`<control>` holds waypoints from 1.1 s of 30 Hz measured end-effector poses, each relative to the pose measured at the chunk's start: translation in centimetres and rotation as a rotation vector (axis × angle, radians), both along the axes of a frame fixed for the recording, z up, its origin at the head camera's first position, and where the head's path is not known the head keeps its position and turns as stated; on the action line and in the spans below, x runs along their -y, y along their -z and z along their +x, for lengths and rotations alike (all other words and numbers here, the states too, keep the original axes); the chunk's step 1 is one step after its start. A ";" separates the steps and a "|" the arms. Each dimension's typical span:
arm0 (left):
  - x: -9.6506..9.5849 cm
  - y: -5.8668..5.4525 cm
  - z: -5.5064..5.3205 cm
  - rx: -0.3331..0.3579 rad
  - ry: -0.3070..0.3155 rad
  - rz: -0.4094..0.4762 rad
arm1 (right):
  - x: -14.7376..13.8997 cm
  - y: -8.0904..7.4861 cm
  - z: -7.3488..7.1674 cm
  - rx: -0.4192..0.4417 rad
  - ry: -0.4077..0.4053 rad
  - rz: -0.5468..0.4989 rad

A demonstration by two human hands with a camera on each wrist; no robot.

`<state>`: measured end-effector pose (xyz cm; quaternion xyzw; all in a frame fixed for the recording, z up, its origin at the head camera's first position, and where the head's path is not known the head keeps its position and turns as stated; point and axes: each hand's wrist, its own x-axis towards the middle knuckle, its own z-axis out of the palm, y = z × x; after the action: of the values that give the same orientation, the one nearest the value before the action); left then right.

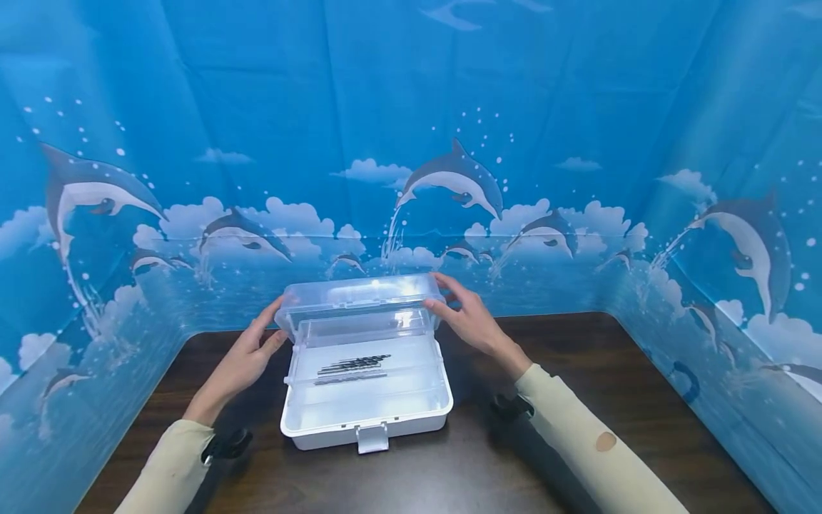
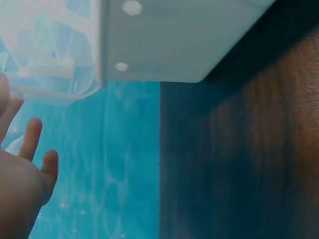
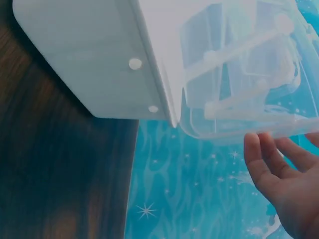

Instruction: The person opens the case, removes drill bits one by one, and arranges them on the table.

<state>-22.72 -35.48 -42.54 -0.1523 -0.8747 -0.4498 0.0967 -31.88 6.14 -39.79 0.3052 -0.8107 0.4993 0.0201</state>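
A white plastic storage box point(image 1: 366, 427) stands on the table with its clear lid point(image 1: 359, 291) raised at the back. Dark drill bits point(image 1: 353, 365) lie in a row inside, on the white tray surface. My left hand point(image 1: 247, 357) holds the lid's left end, its fingers along the edge and thumb lower down. At the other end my right hand point(image 1: 472, 321) grips the lid, thumb in front and fingers over the top edge. The right wrist view shows the right fingertips point(image 3: 252, 142) at the lid's rim. A latch point(image 1: 372, 438) hangs down at the box's front.
The dark wooden table point(image 1: 565, 371) reaches out on both sides of the box. Behind it and at the sides hangs a blue cloth point(image 1: 398, 107) printed with dolphins. In the wrist views, clear hinged arms point(image 3: 244, 52) link the box's inner trays.
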 end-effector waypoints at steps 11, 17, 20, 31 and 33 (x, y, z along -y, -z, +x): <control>-0.2 1.5 -0.6 -0.010 0.066 0.227 | -0.2 4.6 -0.9 0.211 -0.158 -0.229; -0.7 1.5 -0.8 -0.051 0.038 0.243 | 0.2 5.2 -1.1 0.165 -0.058 -0.298; -0.9 1.7 -0.6 -0.071 0.019 0.224 | 0.3 5.4 -1.1 0.164 -0.039 -0.307; -1.2 1.7 0.2 0.013 -0.209 0.026 | 0.1 6.0 -0.3 0.238 -0.004 -0.256; -1.5 1.6 0.3 0.055 -0.262 0.009 | 0.2 6.2 -0.2 0.282 -0.008 -0.250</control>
<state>-22.37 -34.01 -44.17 -0.0240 -0.8874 -0.4411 0.1314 -32.10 5.94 -45.97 0.2305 -0.7359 0.6340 -0.0582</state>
